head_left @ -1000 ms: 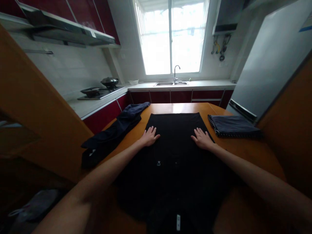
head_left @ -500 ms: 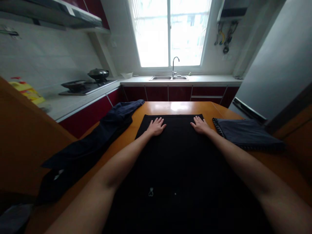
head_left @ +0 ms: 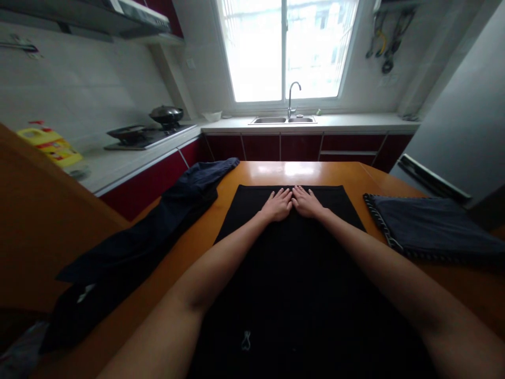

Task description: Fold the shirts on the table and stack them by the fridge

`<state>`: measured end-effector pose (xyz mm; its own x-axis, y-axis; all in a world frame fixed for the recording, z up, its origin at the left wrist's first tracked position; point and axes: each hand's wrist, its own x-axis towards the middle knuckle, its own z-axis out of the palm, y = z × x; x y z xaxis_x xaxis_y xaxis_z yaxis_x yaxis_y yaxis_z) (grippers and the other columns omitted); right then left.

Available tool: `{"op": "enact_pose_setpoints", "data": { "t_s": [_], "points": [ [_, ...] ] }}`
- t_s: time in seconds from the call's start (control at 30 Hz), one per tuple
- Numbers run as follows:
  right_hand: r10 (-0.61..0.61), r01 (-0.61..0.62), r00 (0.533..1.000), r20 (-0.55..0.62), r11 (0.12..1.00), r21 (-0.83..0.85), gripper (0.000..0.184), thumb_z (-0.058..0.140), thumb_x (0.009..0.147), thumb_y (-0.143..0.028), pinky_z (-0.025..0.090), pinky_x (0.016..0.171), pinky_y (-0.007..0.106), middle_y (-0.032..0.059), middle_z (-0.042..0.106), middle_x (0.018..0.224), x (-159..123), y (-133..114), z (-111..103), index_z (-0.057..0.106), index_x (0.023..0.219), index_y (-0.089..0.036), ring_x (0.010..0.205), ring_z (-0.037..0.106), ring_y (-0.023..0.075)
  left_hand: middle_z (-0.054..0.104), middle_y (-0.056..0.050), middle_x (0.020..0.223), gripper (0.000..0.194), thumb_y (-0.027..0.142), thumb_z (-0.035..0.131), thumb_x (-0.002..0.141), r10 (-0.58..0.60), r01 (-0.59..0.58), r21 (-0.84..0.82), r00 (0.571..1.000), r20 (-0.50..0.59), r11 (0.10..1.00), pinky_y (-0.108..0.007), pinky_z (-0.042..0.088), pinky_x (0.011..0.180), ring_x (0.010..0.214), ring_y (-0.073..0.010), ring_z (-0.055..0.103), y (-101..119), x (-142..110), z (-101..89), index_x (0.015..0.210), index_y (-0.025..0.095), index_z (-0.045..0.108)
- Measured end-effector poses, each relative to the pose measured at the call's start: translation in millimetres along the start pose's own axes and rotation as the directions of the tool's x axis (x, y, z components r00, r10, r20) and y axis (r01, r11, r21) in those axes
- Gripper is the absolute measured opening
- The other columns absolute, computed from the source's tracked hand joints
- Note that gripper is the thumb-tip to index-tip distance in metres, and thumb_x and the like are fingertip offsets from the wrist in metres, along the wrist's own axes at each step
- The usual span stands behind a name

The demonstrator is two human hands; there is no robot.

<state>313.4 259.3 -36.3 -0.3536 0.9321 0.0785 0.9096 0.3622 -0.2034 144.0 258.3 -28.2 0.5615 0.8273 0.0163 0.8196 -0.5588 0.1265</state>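
A black garment [head_left: 303, 284], its kind not plain to see, lies spread flat with its hemmed far edge straight across the table. Near that edge my left hand [head_left: 278, 204] rests palm down on the cloth, fingers spread. My right hand [head_left: 306, 202] lies flat right beside it, the two hands meeting near the middle. Neither one holds anything. A small pale looped mark [head_left: 246, 340] shows on the black cloth closer to me. The garment's near end runs out of view.
On the wooden table [head_left: 272, 169], dark trousers [head_left: 169, 210] lie along the left and a folded grey cloth with a stitched black edge [head_left: 430, 223] on the right. Beyond are a stove [head_left: 148, 138], a sink [head_left: 270, 120] and a yellow jug [head_left: 51, 146]. A fridge [head_left: 461, 116] stands right.
Both hands have slid inward over the black cloth from near its far corners and now meet at the middle. The camera view has shifted slightly.
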Motion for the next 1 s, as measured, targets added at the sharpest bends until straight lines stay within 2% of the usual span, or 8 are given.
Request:
{"op": "enact_pose_setpoints", "data": {
  "t_s": [0.2,0.3,0.4,0.57,0.67,0.8,0.9,1.0],
  "points": [
    [0.349,-0.350,0.936,-0.046,0.936,-0.019,0.068,0.025,0.103,-0.045,0.008,0.121,0.060,0.0219,0.022,0.164,-26.5,92.2,-25.4,0.029,0.157,-0.004,0.154,0.017,0.0318,0.017,-0.010,0.168,0.068,0.053,0.019,0.104,-0.348,0.347,0.053,0.937,0.029,0.937,-0.057,0.009,0.123,0.155,-0.0288,0.013,-100.6,-33.9,-39.2,0.160,0.017,0.024],
    [0.464,-0.476,0.870,-0.168,0.879,-0.038,0.068,0.024,0.102,-0.040,-0.005,0.117,0.066,0.0280,0.020,0.163,-40.2,90.8,-38.6,0.029,0.155,0.002,0.153,0.012,0.0384,0.016,-0.017,0.167,0.066,0.048,0.019,0.104,-0.428,0.425,0.083,0.903,0.021,0.901,-0.063,0.001,0.120,0.155,-0.0337,0.010,-117.5,-47.7,-55.8,0.158,0.010,0.027],
    [0.316,-0.338,0.908,-0.275,0.941,-0.035,0.066,0.025,0.101,-0.034,-0.008,0.118,0.064,0.0261,0.018,0.164,-52.5,35.4,-35.6,0.026,0.156,0.004,0.154,0.010,0.0369,0.011,-0.015,0.168,0.064,0.041,0.018,0.105,-0.290,0.291,0.101,0.957,-0.024,0.951,-0.057,-0.001,0.123,0.156,-0.0295,0.004,-76.8,-59.5,-50.2,0.159,0.007,0.024],
    [-0.061,0.056,0.989,-0.138,0.998,-0.041,0.063,0.028,0.102,-0.042,0.008,0.123,0.054,0.0107,0.029,0.165,-94.2,-37.1,-6.4,0.031,0.158,-0.015,0.154,0.018,0.0254,0.011,-0.006,0.169,0.064,0.048,0.011,0.105,0.078,-0.077,-0.022,0.996,0.051,0.997,-0.050,0.009,0.124,0.156,-0.0225,0.005,15.4,-103.0,-9.8,0.162,0.018,0.016],
    [0.038,-0.041,0.998,-0.056,0.998,-0.044,0.063,0.027,0.102,-0.044,0.015,0.122,0.057,0.0124,0.028,0.164,-119.0,-6.1,-7.2,0.034,0.157,-0.013,0.153,0.022,0.0267,0.011,-0.006,0.169,0.068,0.057,0.016,0.104,0.051,-0.051,-0.011,0.997,0.062,0.999,-0.051,0.008,0.124,0.156,-0.0247,0.006,8.6,-131.3,-8.5,0.162,0.021,0.018],
    [0.274,-0.288,0.956,-0.105,0.944,-0.159,0.061,0.026,0.102,-0.035,0.010,0.121,0.061,0.0197,0.029,0.163,-143.2,37.7,-38.2,0.039,0.152,-0.002,0.153,0.020,0.0313,0.015,-0.014,0.167,0.068,0.052,0.020,0.104,-0.290,0.285,0.071,0.955,0.067,0.956,-0.055,0.010,0.122,0.155,-0.0298,0.010,-39.7,-151.2,-40.5,0.160,0.013,0.025],
    [0.243,-0.276,0.951,-0.190,0.947,-0.167,0.060,0.026,0.102,-0.030,0.010,0.121,0.060,0.0217,0.029,0.162,-171.1,5.6,-52.1,0.039,0.151,0.001,0.153,0.019,0.0315,0.021,-0.019,0.165,0.070,0.052,0.023,0.104,-0.302,0.301,0.121,0.953,-0.008,0.946,-0.059,0.003,0.121,0.155,-0.0328,0.009,-30.8,-163.7,-54.4,0.157,0.007,0.030],
    [0.085,-0.093,0.988,-0.132,0.994,-0.051,0.060,0.027,0.102,-0.035,0.017,0.121,0.057,0.0163,0.029,0.163,-212.9,-64.4,-40.1,0.037,0.154,-0.007,0.153,0.021,0.0282,0.023,-0.014,0.166,0.066,0.050,0.022,0.105,-0.053,0.059,0.109,0.997,-0.064,0.992,-0.052,0.004,0.124,0.156,-0.0272,0.010,27.3,-193.8,-41.5,0.158,0.012,0.030]
  ]
}}
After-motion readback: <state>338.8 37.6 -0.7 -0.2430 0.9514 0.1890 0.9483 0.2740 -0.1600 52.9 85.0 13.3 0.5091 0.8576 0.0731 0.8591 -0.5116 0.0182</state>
